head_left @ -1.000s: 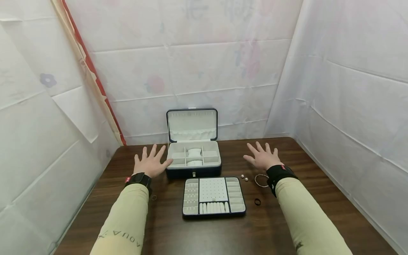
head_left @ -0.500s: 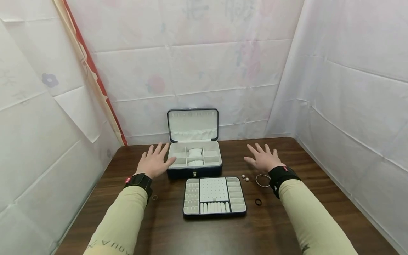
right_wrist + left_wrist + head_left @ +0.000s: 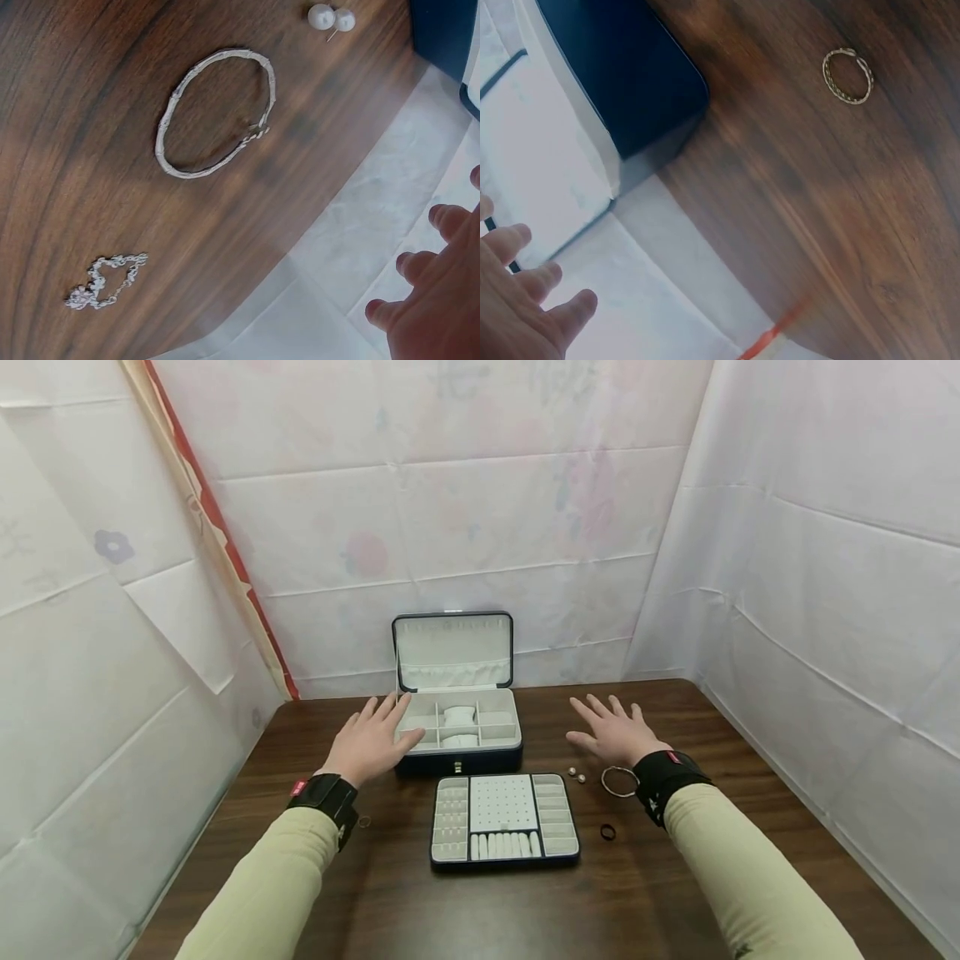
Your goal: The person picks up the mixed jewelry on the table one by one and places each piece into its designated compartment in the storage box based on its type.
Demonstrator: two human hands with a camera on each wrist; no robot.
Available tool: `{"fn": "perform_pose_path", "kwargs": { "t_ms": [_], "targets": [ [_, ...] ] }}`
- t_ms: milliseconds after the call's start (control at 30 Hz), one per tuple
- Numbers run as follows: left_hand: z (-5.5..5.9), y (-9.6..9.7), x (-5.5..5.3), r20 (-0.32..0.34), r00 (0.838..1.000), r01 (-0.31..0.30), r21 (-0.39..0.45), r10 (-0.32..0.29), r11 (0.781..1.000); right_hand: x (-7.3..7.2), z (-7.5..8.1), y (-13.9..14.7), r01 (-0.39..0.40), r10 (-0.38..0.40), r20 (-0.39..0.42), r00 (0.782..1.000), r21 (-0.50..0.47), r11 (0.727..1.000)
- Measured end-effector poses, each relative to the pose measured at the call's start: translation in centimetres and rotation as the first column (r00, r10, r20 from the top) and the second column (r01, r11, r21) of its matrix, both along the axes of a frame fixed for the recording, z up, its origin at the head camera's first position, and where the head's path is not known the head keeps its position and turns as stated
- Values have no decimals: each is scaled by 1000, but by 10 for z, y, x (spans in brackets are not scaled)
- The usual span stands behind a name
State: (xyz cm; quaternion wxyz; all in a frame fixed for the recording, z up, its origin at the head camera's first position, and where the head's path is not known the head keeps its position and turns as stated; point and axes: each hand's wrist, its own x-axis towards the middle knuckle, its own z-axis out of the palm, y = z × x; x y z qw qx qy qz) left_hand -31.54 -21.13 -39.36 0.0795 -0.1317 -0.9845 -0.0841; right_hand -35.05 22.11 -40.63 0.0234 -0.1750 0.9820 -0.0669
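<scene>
My left hand (image 3: 371, 743) hovers, fingers spread, by the left edge of a navy jewelry box (image 3: 427, 765) with its lid raised. My right hand (image 3: 611, 732) is also spread, above the table to the box's right. Neither holds anything. In front of the box lies a navy-rimmed jewelry tray (image 3: 504, 806) with ring rolls and small compartments. A thin gold ring (image 3: 826, 71) lies left of the tray. On the right are two pearl earrings (image 3: 321, 16), a silver bangle (image 3: 161, 135) and a black ring (image 3: 608, 839). The right wrist view also shows a silver chain bracelet (image 3: 97, 283).
The dark wooden table (image 3: 487, 918) is enclosed by white cloth walls (image 3: 465, 527) at the back and sides. The raised lid (image 3: 453, 647) stands close to the back cloth. White cushions (image 3: 459, 717) sit in the box's middle compartments.
My left hand has moved right, its fingers now overlapping the box's left side in the head view. The right hand has drifted slightly left. The jewelry has not moved.
</scene>
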Motion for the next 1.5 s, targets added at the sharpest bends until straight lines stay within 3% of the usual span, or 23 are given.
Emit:
{"fn": "perform_pose_path", "kwargs": {
  "t_ms": [233,400,533,667,933,1133,1367,1500],
  "targets": [
    [-1,5,10,-36,999,3,8,-2,1000,3,0,-6,-46,47,-22,999,13,999],
    [0,10,21,-110,994,-19,-14,17,1000,7,1,-11,-50,50,-12,999,20,999],
    [0,14,27,-182,983,-3,-35,-4,999,9,1,-11,-61,62,-16,998,30,998],
    [-3,16,32,-196,980,13,-35,-20,999,11,2,-13,-87,89,-31,996,39,995],
    [-7,16,37,-76,997,18,-11,-19,1000,14,7,-17,-103,105,-33,994,48,993],
    [-13,16,39,32,999,10,-4,-10,1000,17,7,-18,-126,127,-5,992,44,991],
    [-19,20,39,216,976,-45,48,34,998,18,6,-19,-140,141,-2,990,43,989],
    [-21,20,41,272,961,-68,62,49,996,20,4,-19,-162,164,-20,986,50,985]
  ]
}}
